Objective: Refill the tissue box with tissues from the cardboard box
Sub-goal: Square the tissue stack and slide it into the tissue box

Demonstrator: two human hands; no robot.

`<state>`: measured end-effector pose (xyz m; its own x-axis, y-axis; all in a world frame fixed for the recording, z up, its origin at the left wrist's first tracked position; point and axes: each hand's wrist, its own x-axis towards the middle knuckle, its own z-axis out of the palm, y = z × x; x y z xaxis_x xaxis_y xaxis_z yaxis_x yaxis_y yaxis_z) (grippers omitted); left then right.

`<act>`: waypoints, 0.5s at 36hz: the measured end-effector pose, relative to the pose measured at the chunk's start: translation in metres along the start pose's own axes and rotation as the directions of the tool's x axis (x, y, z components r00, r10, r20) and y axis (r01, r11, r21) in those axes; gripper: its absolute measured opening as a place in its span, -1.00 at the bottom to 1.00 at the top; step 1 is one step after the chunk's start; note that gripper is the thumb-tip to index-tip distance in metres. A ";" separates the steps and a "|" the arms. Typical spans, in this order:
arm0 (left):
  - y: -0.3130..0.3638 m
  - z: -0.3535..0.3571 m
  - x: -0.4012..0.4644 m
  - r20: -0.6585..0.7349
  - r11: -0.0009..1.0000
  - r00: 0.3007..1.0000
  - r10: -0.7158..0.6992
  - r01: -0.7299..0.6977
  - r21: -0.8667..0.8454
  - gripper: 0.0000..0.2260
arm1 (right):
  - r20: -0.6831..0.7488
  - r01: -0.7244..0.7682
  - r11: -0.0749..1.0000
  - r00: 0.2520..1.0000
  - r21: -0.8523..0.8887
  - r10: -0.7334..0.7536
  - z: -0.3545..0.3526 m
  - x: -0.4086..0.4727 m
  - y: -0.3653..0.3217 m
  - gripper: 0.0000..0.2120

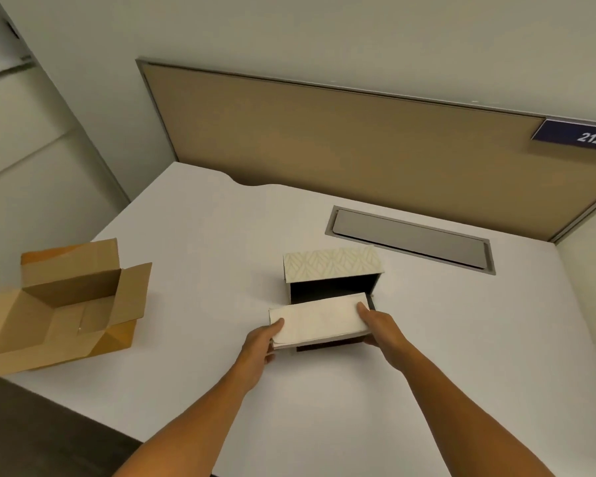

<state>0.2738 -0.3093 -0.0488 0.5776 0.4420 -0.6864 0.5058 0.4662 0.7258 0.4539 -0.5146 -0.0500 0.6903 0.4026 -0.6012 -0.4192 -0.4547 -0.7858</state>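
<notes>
We see the tissue box [332, 270], leaf-patterned and cream, lying on its side with its dark open end toward us. A white tissue stack [319, 320] sits half inside it. The empty cardboard box [69, 304] lies well left of it, flaps open.

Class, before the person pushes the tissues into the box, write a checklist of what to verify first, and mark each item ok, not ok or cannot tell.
1. Tissue box open toward the person: ok, its dark inside shows.
2. Stack of tissues held at both ends: ok, left hand on the left end, right hand on the right end.
3. Stack lined up with the opening: not ok, its left end juts past the box's left wall.
4. Stack fully inside: not ok, most of it is outside.
5. Cardboard box emptied: ok, no tissues show on its visible bottom.
6. Firmness of each grip: cannot tell.
</notes>
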 end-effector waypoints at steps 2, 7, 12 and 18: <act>0.005 0.007 0.006 0.010 1.000 1.000 0.005 -0.006 0.023 -0.81 | -0.016 -0.001 1.000 1.000 0.013 0.001 -0.006 0.003 -0.002 -0.50; 0.010 0.024 0.021 0.003 1.000 1.000 0.000 0.000 0.021 -0.81 | -0.046 0.035 0.998 0.998 -0.054 -0.038 -0.021 0.010 -0.006 -0.48; 0.007 0.035 0.034 0.009 0.999 0.999 -0.032 0.032 0.019 -0.80 | -0.080 -0.021 0.998 0.997 -0.065 0.016 -0.031 0.024 -0.003 -0.51; 0.010 0.045 0.051 -0.020 0.998 0.998 -0.059 0.059 0.010 -0.74 | -0.114 -0.090 0.994 0.990 -0.058 0.083 -0.030 0.039 -0.006 -0.49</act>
<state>0.3369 -0.3162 -0.0743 0.5338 0.4293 -0.7285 0.5452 0.4838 0.6846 0.5007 -0.5206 -0.0643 0.7158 0.2699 -0.6440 -0.4450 -0.5344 -0.7186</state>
